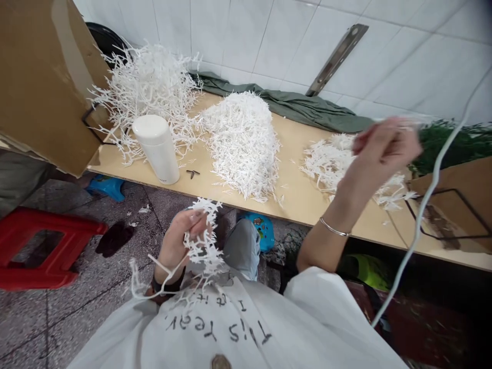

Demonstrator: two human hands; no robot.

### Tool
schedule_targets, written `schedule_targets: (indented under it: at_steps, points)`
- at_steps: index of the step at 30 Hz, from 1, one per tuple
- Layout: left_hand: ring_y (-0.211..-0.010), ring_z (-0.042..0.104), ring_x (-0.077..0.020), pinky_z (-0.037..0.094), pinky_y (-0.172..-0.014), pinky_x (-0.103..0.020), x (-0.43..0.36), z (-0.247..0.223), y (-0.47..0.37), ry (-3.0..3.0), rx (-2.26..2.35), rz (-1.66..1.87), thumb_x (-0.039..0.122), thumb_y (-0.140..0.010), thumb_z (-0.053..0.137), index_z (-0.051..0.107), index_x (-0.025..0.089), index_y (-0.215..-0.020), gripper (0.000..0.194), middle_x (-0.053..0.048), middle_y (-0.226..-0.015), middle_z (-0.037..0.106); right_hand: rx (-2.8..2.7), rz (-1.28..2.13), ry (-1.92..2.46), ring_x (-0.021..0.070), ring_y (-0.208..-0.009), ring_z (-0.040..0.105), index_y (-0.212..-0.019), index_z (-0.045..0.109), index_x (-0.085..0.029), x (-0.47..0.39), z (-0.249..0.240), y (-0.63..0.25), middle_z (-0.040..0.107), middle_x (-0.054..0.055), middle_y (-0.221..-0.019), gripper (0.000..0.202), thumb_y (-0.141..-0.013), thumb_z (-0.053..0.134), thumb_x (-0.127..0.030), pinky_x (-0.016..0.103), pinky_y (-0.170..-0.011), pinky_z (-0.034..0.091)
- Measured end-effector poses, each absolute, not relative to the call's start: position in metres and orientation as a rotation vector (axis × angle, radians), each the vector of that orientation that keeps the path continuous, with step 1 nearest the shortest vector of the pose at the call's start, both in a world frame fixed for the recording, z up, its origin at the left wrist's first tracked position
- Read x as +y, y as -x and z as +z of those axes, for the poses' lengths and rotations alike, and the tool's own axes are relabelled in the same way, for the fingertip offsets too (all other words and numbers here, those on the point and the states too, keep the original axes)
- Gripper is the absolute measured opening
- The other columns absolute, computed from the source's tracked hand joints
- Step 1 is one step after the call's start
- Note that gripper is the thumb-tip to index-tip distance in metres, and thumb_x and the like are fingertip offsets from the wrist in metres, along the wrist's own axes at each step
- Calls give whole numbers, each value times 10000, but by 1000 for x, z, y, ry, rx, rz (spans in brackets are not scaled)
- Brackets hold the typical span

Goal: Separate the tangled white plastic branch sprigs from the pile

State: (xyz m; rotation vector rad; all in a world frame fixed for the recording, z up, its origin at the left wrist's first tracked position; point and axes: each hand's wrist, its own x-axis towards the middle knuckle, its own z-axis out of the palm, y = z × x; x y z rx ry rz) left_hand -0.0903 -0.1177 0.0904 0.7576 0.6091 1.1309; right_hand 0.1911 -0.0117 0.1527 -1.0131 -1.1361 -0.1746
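My left hand (184, 236) is closed round a bunch of white branching strands (207, 246), low in front of my shirt. Long loose ends trail from it past my wrist. Raised over the right part of the table, my right hand (388, 141) is blurred, its fingers curled; whether it holds anything cannot be made out. Beneath and beside it spreads a small pile of white pieces (326, 161). A dense heap of short white pieces (244, 143) lies at the table's middle, and a tall tangle of white strands (154, 82) stands at the left.
A white lidded cylinder (157, 148) stands near the front edge of the wooden table (295, 197), beside small dark pieces (192, 173). Cardboard (46, 77) rises at far left. A white cable (426, 200) crosses the right side. A red stool (49, 225) is on the floor.
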Motion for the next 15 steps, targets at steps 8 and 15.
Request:
schedule_targets:
  at_steps: [8, 15]
  points:
    - [-370, 265, -54, 215, -391, -208, -101, 90, 72, -801, 623, 1086, 386, -787, 564, 393, 173, -493, 401, 63, -414, 283, -2068, 98, 1253, 191, -863, 552, -968, 546, -175, -17, 121, -118, 611, 89, -973, 214, -886, 467, -357, 359, -800, 411]
    - [-495, 330, -85, 230, -465, -251, -99, 75, 74, -1064, 808, 1174, 404, -833, 555, 538, 164, -589, 343, 15, -568, 457, -2285, 64, 995, 122, -633, 448, -819, 494, -172, -79, 132, -81, 550, 10, -709, 343, -870, 484, -510, 298, -680, 344]
